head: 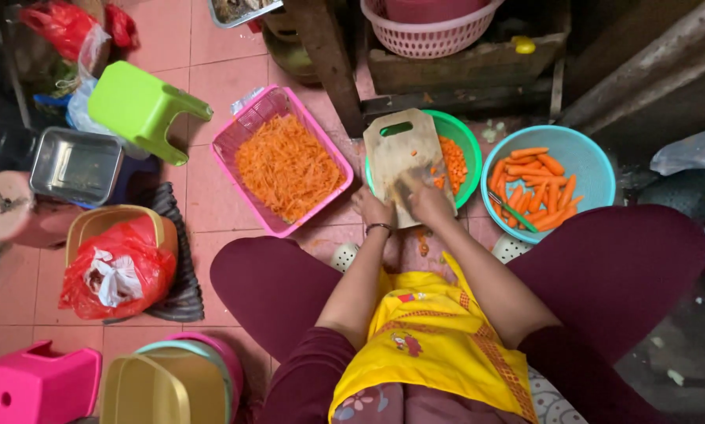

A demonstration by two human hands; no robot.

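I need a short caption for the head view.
Both hands work on a wooden cutting board over a green bowl.

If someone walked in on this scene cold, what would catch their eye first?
Likely the pink basket heaped with shredded carrot, on the tiled floor left of centre. Next, the person's two hands, left hand and right hand, at the near end of a wooden cutting board laid over a green bowl. To the right, a blue bowl holds whole peeled carrots.
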